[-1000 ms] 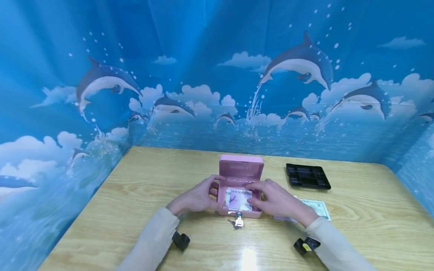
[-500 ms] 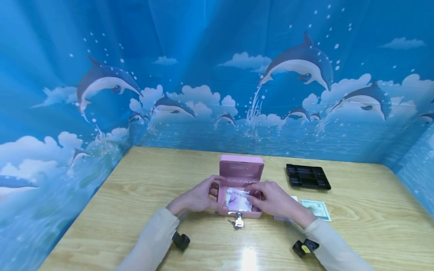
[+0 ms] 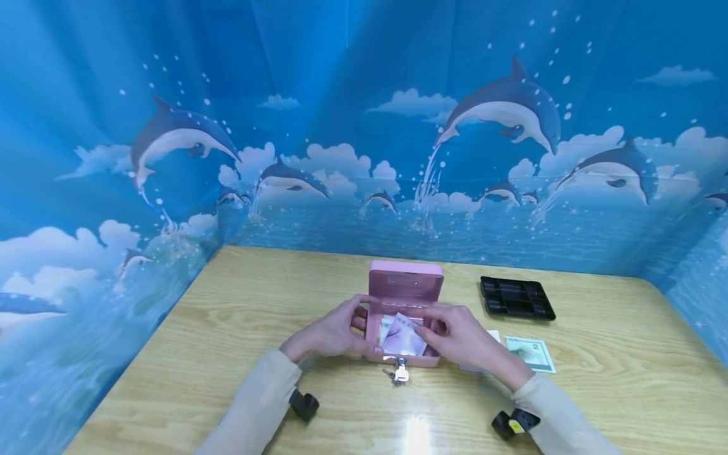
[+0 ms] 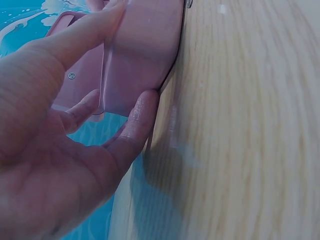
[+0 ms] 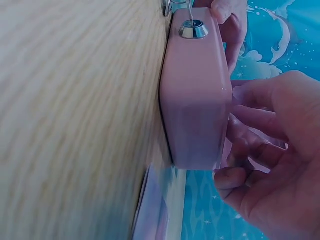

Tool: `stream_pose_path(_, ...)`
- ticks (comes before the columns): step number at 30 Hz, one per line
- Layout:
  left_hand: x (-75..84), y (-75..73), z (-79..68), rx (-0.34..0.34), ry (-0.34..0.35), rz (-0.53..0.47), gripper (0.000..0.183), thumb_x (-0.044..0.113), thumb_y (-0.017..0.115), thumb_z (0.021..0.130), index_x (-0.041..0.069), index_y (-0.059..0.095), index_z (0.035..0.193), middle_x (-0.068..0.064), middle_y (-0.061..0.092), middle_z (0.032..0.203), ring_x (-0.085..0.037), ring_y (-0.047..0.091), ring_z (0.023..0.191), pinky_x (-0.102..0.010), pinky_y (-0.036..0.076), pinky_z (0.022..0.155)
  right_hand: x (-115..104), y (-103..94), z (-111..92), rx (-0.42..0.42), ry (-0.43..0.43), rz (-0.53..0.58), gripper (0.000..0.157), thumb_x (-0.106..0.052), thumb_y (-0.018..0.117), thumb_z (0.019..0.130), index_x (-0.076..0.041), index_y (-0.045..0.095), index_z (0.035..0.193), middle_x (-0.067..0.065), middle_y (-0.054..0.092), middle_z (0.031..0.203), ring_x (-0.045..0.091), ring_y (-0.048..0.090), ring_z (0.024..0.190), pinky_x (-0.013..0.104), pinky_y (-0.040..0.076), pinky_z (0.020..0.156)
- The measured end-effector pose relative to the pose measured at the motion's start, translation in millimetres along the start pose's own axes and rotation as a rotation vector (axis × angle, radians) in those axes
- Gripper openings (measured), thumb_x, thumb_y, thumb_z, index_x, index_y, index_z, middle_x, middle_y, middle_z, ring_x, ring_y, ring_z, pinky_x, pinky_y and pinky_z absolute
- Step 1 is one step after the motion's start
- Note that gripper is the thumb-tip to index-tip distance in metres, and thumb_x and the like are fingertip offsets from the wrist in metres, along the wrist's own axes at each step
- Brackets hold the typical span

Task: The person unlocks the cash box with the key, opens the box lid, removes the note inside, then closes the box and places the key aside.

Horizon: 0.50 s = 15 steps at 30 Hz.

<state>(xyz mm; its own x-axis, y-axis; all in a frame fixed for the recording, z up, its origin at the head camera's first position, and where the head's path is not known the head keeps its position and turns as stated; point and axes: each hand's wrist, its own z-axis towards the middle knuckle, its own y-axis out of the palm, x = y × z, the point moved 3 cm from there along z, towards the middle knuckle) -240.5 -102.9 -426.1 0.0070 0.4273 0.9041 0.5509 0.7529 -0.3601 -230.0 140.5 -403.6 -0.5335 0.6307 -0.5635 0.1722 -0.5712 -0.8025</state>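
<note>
A small pink cash box stands on the table with its lid up. My left hand holds its left side, thumb at the front corner; in the left wrist view, other fingertips press the box's side wall. Inside, a purple banknote lies tilted over a paler one. My right hand reaches over the right rim and pinches the purple note's right edge. In the right wrist view its fingers pass behind the box wall, hiding the note. Keys hang from the lock on the front.
A black compartment tray sits to the right of the box, farther back. A green banknote marked 2 lies right of my right wrist. Another pale purple note is partly under that forearm. A dolphin-print curtain borders the table.
The purple banknote has turned from lying square in the box to a slant, its top edge shifting as my right hand handles it. My left hand keeps its place on the box.
</note>
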Motion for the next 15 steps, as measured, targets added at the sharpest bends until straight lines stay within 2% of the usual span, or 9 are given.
stream_pose_path(5,-0.5,0.2,0.5,-0.001,-0.007,-0.002,0.092,0.022,0.091,0.075,0.023,0.039,0.151,-0.011,0.055,0.131,-0.023,0.060,0.114,-0.039,0.056,0.099,-1.9,0.2,-1.3,0.005,0.004,-0.018,0.032,-0.018,0.071,0.094,-0.012,0.073,0.126,0.001,0.073,0.097,0.001,0.049,0.059,0.021,0.046,0.052)
stream_pose_path(6,-0.6,0.3,0.6,-0.002,-0.007,-0.004,0.092,0.021,0.091,0.075,0.023,0.039,0.151,-0.011,0.055,0.131,-0.023,0.060,0.114,-0.039,0.056,0.099,-2.1,0.3,-1.5,0.003,0.005,-0.021,0.032,-0.018,0.071,0.094,-0.013,0.074,0.125,0.003,0.074,0.102,0.003,0.051,0.059,0.022,0.047,0.052)
stream_pose_path(7,-0.7,0.3,0.6,-0.003,-0.007,-0.007,0.092,0.021,0.091,0.075,0.023,0.039,0.151,-0.011,0.055,0.132,-0.024,0.060,0.114,-0.039,0.056,0.099,-2.3,0.0,-2.1,0.008,0.002,-0.030,0.031,-0.018,0.072,0.093,-0.014,0.074,0.124,0.005,0.075,0.108,0.006,0.058,0.065,0.025,0.052,0.058)
stream_pose_path(10,-0.7,0.5,0.8,-0.006,-0.004,-0.010,0.092,0.020,0.091,0.075,0.023,0.039,0.151,-0.011,0.055,0.132,-0.024,0.060,0.114,-0.040,0.056,0.099,-2.1,-0.1,-2.9,0.009,0.001,-0.021,0.029,-0.017,0.073,0.093,-0.018,0.075,0.122,0.002,0.072,0.102,0.013,0.061,0.071,0.028,0.055,0.061)
stream_pose_path(12,-0.6,0.6,0.9,-0.004,-0.002,-0.010,0.091,0.020,0.091,0.075,0.023,0.040,0.151,-0.011,0.055,0.132,-0.023,0.060,0.114,-0.040,0.056,0.099,-2.1,-0.2,-3.4,0.014,-0.011,-0.005,0.028,-0.017,0.073,0.092,-0.019,0.076,0.120,-0.001,0.068,0.098,0.013,0.061,0.076,0.027,0.055,0.063)
stream_pose_path(15,-0.3,0.6,0.8,-0.001,-0.001,-0.018,0.091,0.018,0.091,0.075,0.022,0.040,0.150,-0.011,0.055,0.132,-0.023,0.060,0.113,-0.039,0.057,0.099,-1.7,0.7,-3.4,0.003,-0.029,0.027,0.025,-0.018,0.074,0.093,-0.019,0.077,0.117,-0.002,0.066,0.102,0.006,0.055,0.076,0.021,0.051,0.062)
